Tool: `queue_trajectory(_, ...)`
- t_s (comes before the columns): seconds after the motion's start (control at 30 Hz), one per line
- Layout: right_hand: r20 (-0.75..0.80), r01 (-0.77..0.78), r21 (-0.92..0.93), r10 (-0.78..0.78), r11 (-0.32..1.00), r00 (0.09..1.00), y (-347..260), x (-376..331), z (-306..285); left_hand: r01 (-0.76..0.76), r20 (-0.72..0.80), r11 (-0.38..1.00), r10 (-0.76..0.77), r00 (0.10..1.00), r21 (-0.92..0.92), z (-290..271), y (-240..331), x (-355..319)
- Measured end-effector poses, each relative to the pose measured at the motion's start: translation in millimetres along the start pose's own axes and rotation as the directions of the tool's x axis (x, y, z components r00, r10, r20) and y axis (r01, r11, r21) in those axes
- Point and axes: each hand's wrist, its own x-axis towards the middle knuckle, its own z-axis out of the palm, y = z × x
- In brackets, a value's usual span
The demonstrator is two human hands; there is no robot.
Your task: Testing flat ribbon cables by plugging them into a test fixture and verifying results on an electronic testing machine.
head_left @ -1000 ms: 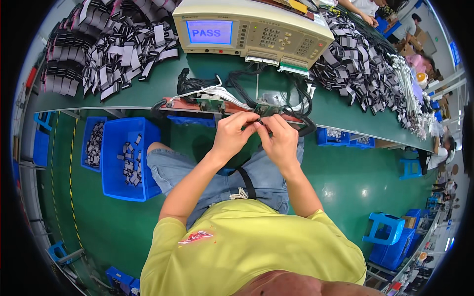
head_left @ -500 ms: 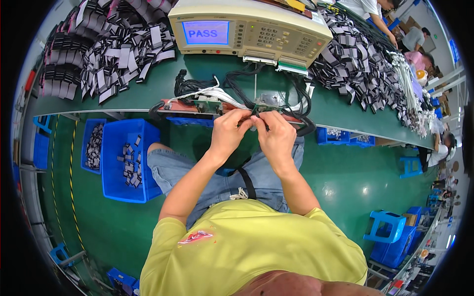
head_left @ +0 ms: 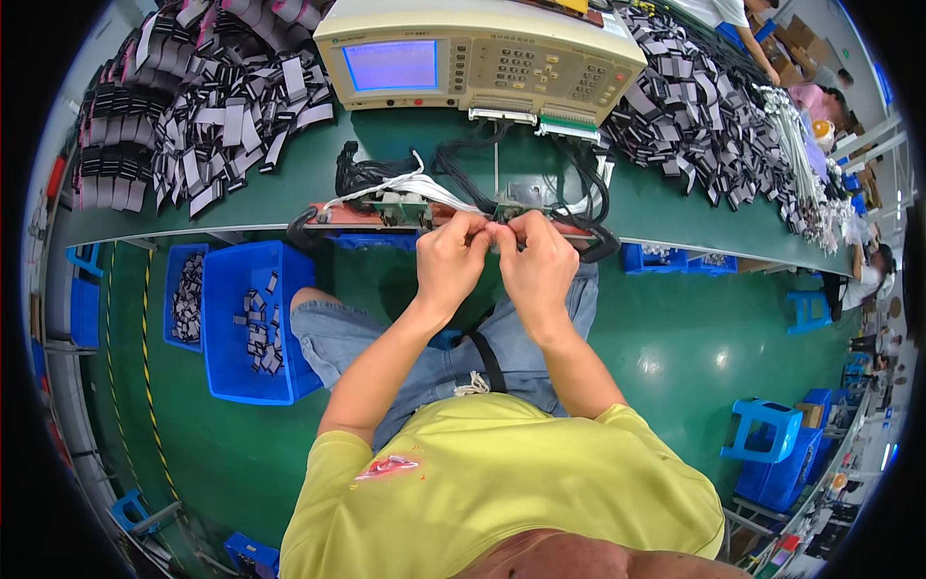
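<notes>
Yellow-green tee (head_left: pixel 521 473), both arms fwd, & we're live at the bench's (head_left: pixel 415 132) front edge! L hand (head_left: pixel 449 268) & R hand (head_left: pixel 538 270) meet at the fingertips, just this side of the R-hand circuit board (head_left: pixel 524 196). Fingers curled in; can't tell if either's clamped on smth, as whatever's btwn the tips is too small & hidden. That board's by a reddish bar (head_left: pixel 352 214), w/ a 2nd board (head_left: pixel 403 210) to its L, plus white wires (head_left: pixel 415 183) & black cables (head_left: pixel 359 172). Up top: beige tester (head_left: pixel 473 92), blue screen (head_left: pixel 391 66) lit. Grey-&-black strips, L heap (head_left: pixel 231 125) & R heap (head_left: pixel 685 106), flank it. Down L, blue bin (head_left: pixel 217 328) w/ small pcs inside.
</notes>
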Motion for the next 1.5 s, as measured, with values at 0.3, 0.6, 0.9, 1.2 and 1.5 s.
queue_trajectory(0.3, 0.046, 0.171, 0.040, -0.173, 0.984, 0.984, 2, -4, -18, -0.150, 0.124, 0.987, 0.143, 0.982, 0.054, -45, 19, -6)
queue_trajectory(0.6, 0.090, 0.179, 0.179, -0.197, 0.968, 0.976, 8, -9, -41, -0.067, -0.170, 0.654, 0.292, 0.941, 0.754, -243, -69, 105)
queue_trajectory(0.9, 0.112, 0.152, 0.201, -0.176, 0.968, 0.978, 12, -13, -44, -0.253, 0.081, 0.582, 0.304, 0.949, 0.773, -268, -130, 119)
queue_trajectory(1.2, 0.160, 0.130, 0.222, -0.168, 0.966, 0.973, 10, -11, -45, -0.145, -0.176, 0.942, 0.205, 0.963, 0.301, -234, -119, 134)
queue_trajectory(1.5, 0.199, 0.334, 0.044, -0.336, 0.941, 0.921, 13, -2, -38, 0.025, -0.024, 0.947, -0.018, 1.000, 0.319, -214, -112, 151)
